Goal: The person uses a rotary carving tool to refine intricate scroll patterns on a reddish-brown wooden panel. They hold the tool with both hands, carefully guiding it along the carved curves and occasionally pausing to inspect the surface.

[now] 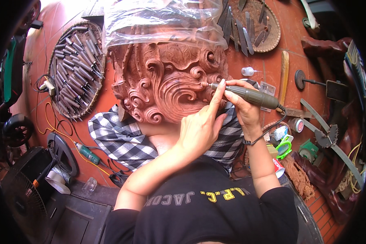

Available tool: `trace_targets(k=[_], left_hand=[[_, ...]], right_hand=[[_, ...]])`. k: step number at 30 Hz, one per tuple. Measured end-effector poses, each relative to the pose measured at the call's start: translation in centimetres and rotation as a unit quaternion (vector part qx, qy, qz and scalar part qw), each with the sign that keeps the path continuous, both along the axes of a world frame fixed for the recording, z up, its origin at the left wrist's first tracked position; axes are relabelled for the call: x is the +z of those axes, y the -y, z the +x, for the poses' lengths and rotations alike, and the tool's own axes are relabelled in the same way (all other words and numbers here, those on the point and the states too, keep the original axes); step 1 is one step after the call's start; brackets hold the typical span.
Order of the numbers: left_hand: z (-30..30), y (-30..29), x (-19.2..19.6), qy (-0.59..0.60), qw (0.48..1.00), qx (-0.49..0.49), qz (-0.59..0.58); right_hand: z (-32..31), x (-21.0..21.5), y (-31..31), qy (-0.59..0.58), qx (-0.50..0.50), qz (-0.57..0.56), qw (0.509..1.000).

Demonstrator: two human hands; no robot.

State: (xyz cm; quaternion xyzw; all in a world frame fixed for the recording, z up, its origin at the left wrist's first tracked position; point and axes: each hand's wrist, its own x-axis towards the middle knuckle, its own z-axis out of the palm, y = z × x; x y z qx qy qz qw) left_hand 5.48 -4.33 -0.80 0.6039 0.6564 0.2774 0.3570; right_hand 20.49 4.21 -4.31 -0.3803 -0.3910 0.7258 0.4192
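— Nearest the lens?
— Black shirt (pixel 207 211), then both forearms rising from it.
— Right hand (pixel 242 107)?
— Clenched around a grey rotary tool (pixel 248 94), tip touching the carved wooden scrollwork (pixel 171 85).
— Left hand (pixel 199 128)?
— Grasping nothing; index finger stretched up, steadying the tool near its tip.
— Beneath the carving?
— Checked cloth (pixel 118 138).
— Further out?
— Round tray of chisels (pixel 75 69) at left, clear plastic sheet (pixel 158 20) draped over the carving's top, green scissors (pixel 284 147) at right.
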Motion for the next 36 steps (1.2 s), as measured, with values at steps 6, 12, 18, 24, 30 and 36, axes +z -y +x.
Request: trace_targets(k=[6, 12, 18, 24, 30, 36], left_hand=[[-0.3, 3.1, 2.2, 0.462, 0.869, 0.178, -0.013], [-2.2, 4.8, 0.4, 0.639, 0.729, 0.134, -0.204], [-2.9, 6.2, 0.1, 0.632, 0.738, 0.119, -0.204], [-3.5, 8.1, -3.0, 0.589, 0.783, 0.095, -0.177], [-4.2, 9.5, -4.4, 0.544, 0.808, 0.069, -0.217], [-3.0, 9.3, -2.6, 0.466, 0.857, 0.044, -0.215]], right_hand=[[0.2, 3.5, 2.2, 0.238, -0.028, 0.357, 0.903], [-1.5, 2.9, 6.5, 0.262, -0.060, 0.549, 0.792], [1.5, 2.7, 9.8, 0.286, 0.010, 0.506, 0.813], [14.1, -0.8, 16.6, 0.574, -0.081, 0.255, 0.774], [26.3, -6.7, 24.3, 0.849, 0.051, -0.023, 0.525], [28.4, -11.7, 23.5, 0.893, 0.111, -0.048, 0.434]])
